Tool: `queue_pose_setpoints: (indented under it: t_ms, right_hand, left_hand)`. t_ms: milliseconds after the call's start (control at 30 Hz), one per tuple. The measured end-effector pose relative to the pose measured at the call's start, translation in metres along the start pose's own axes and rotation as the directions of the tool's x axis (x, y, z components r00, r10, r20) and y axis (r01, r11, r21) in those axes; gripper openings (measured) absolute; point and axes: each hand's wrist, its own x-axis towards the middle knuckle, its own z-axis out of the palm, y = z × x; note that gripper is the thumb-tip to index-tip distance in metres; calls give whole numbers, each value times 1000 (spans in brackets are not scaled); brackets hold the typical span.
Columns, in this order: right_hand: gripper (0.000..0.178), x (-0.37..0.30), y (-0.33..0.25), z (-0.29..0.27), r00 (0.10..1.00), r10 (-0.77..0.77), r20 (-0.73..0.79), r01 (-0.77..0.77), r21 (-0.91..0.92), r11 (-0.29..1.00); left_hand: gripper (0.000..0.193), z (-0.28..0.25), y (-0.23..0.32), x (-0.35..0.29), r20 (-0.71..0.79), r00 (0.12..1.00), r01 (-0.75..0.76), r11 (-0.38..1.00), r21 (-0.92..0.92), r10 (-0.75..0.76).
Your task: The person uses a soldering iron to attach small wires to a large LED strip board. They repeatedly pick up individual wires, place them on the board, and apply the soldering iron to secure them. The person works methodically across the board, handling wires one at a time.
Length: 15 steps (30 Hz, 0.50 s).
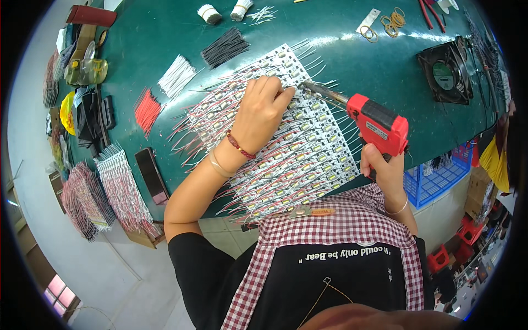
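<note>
A white panel of small LED circuit boards (330, 157) lies at a slant on the green table, with red, white and black wires sticking out along its sides. My left hand (261, 107) rests over its upper part, thumb and fingers pinched together; whatever is between them is too small to make out. My right hand (385, 168) grips a red and black soldering gun (379, 124) by its handle. The gun's metal tip touches or hovers just above the panel, right beside my left fingertips. Left of the panel lie cut black wires (225, 48), white wires (177, 77) and red wires (147, 111).
A phone (151, 175) lies near the table's left edge, beside wired panels (126, 190). Bundled white wires (209, 14) stand at the back. Rubber bands (393, 22), red-handled pliers (432, 15) and a black fan (446, 71) are at right, above a blue crate (440, 179).
</note>
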Motion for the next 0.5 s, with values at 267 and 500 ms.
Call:
queue_pose_setpoints:
  t_ms: [267, 500]
  right_hand:
    - [15, 0, 1, 2, 1000, -3, -5, 3, -37, 999]
    - [14, -4, -4, 7, 998, 10, -59, -7, 46, 999]
  left_hand:
    - [29, 3, 3, 2, 6, 1000, 29, 1000, 11, -29]
    - [28, 3, 6, 3, 11, 999, 35, 999, 42, -36]
